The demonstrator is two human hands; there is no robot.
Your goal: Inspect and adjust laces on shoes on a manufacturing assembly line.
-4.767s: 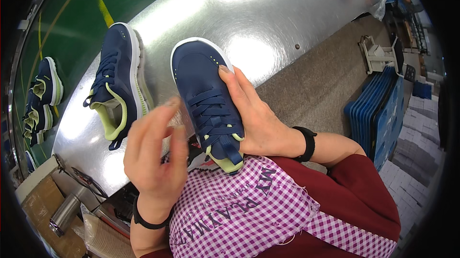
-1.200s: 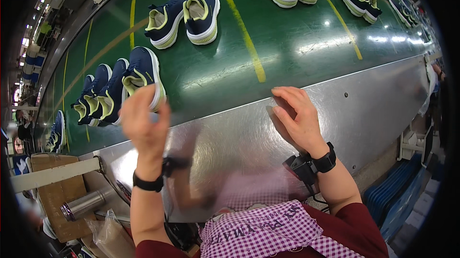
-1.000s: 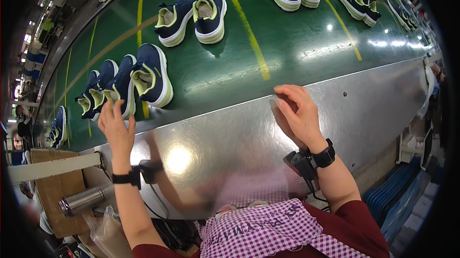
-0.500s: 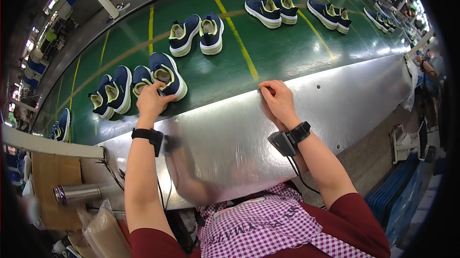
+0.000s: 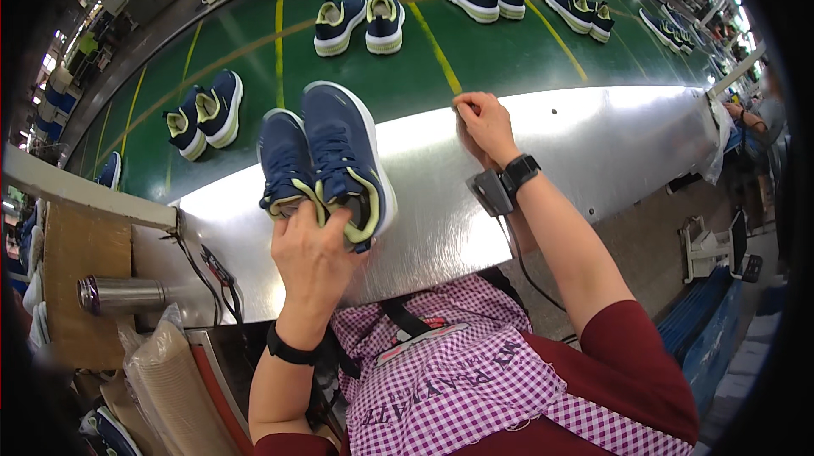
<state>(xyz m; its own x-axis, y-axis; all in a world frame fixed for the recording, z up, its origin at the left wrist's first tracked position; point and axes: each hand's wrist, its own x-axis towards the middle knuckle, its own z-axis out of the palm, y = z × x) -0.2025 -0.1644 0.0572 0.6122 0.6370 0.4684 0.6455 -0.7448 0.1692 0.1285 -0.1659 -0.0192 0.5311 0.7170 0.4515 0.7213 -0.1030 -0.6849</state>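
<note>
Head view, and at 8 o'clock the left hand (image 5: 315,257) holds a pair of navy shoes (image 5: 339,130) by the heel ends, its grip filled, fingers and thumb at the lime-lined collars. The two shoes sit side by side toward 10 o'clock, toes pointing near 12, over the metal bench (image 5: 432,236); I cannot tell whether their soles touch it. Between 1 and 2 o'clock is the right hand (image 5: 487,127), at the far edge of the bench, its grip narrow, fingertips drawn in to the thumb. Beyond, from 10 round to 2 o'clock, further navy shoes (image 5: 222,108) stand on the green belt (image 5: 526,58). Between 8 and 9 o'clock a steel flask (image 5: 125,295) lies beside brown cardboard (image 5: 85,244)
</note>
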